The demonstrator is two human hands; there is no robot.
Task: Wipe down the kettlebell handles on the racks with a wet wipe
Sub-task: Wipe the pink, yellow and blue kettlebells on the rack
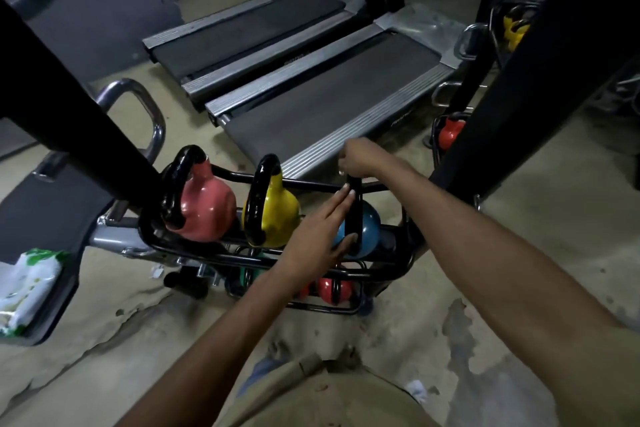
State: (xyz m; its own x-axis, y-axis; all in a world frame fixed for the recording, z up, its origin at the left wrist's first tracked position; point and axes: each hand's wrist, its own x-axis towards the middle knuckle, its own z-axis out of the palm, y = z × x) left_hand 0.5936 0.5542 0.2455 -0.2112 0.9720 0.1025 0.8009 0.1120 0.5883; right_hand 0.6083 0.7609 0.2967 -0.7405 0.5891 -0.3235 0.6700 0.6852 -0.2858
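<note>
A black wire rack [388,274] holds a pink kettlebell [204,215], a yellow kettlebell [277,215] and a blue kettlebell [371,229] on its top tier, each with a glossy black handle. My right hand [358,159] is closed over the top of the blue kettlebell's handle [355,215]. A small pale bit of wet wipe [341,172] shows under its fingers. My left hand [318,236] lies flat against the side of that handle, fingers straight, thumb on the blue ball. A red kettlebell [330,289] sits on the lower tier.
A pack of wet wipes [27,284] lies on a dark bench pad at the left. A thick black post [86,135] crosses in front of the pink kettlebell. Two treadmills [329,97] stand behind the rack. At the right, a second rack holds a red kettlebell [450,132] and a yellow kettlebell [512,29].
</note>
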